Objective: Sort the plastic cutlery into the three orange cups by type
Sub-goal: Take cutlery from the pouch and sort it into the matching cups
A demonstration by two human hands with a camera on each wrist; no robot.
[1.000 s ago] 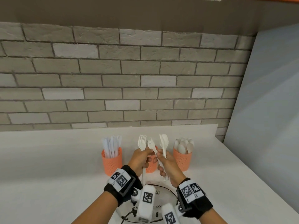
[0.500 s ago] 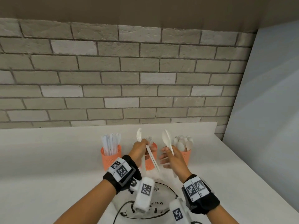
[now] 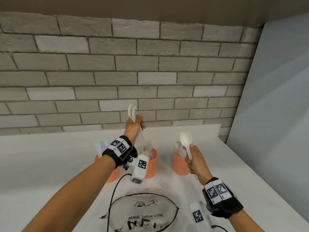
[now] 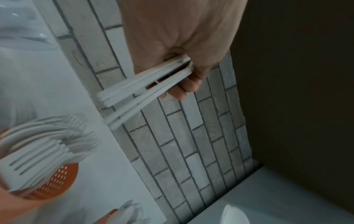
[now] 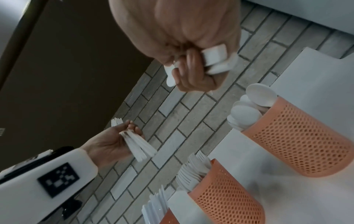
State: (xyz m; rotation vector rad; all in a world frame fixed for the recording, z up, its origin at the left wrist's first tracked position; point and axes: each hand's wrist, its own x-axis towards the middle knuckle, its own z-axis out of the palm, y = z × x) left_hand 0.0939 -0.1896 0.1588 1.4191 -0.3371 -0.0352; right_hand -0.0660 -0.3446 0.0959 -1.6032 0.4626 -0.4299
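Three orange mesh cups stand in a row on the white table. The left cup [image 3: 111, 175] holds knives and is partly hidden by my left wrist. The middle cup [image 3: 151, 163] holds forks, the right cup [image 3: 180, 165] spoons. My left hand [image 3: 135, 126] grips white forks [image 3: 131, 112] by their handles [image 4: 143, 91], tines up, above the middle cup [image 4: 51, 183]. My right hand [image 3: 194, 159] grips two white spoons [image 3: 185, 139] by their handles [image 5: 216, 60], just right of and above the spoon cup [image 5: 298, 136].
A clear printed plastic bag [image 3: 147, 213] lies on the table in front of the cups, with a black cable [image 3: 115, 186] across it. A brick wall [image 3: 150, 72] runs behind the cups. A grey panel [image 3: 275, 97] closes the right side.
The hands have moved apart. The left hand rose with the forks over the middle cup. The right hand carried the spoons right, beside the spoon cup.
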